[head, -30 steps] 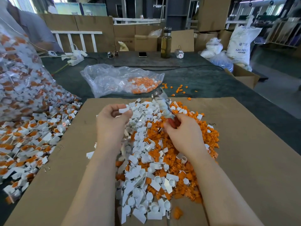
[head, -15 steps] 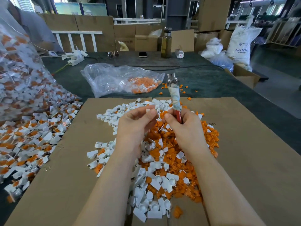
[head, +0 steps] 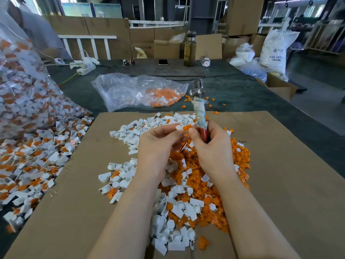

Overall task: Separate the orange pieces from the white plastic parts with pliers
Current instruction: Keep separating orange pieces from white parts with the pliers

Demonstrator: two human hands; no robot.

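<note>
Left hand (head: 158, 146) pinches a small white plastic part with an orange insert (head: 183, 127) at its fingertips. Right hand (head: 211, 144) is curled round the red handles of the cloth-wrapped steel pliers (head: 199, 109), thumb tip against the same piece. Pliers point up and away, head clear of the part, jaws apparently closed on nothing, though blur makes that hard to judge.

Step in hand, as I judge it: lining the piece up for the pliers. To do it well, hold the white body firmly, bring the jaws onto the orange insert only, pull straight, and drop each half on its own side.

Below the hands, a mixed pile of loose white shells and orange pieces (head: 186, 184) on a brown cardboard sheet (head: 280, 184). Counts: one pair of pliers, one piece held, two clear plastic bags: a big full one near left (head: 22, 94), a nearly empty one far centre (head: 134, 90). Loose parts too many to count, hundreds likely.
</note>
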